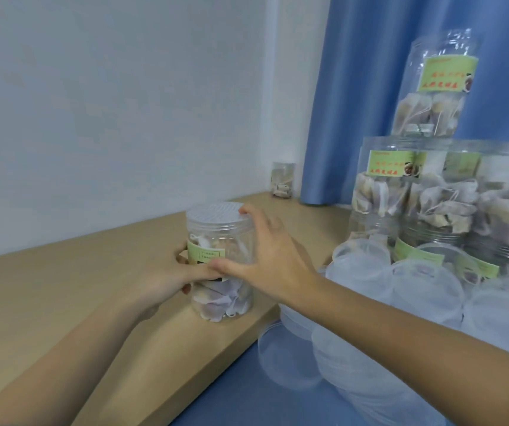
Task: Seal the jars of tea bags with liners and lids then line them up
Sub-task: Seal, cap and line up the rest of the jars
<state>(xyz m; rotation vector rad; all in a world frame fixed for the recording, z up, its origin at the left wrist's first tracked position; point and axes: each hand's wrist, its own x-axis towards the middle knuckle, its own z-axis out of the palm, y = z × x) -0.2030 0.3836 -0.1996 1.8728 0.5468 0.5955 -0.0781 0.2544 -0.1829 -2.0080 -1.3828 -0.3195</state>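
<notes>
Clear jar [221, 265] upright, lid [216, 214] up; left hand [167, 279] grips it, right hand [265, 256] spread.

Soft, even indoor light with faint shadows. The whole picture is slightly blurred, and wide-angle distortion bends the desk [62, 272] edges outward.

A pale, plain wall [118, 96] rises behind a light wooden shelf [72, 281], with a blue curtain [367, 87] hanging at the right.
</notes>
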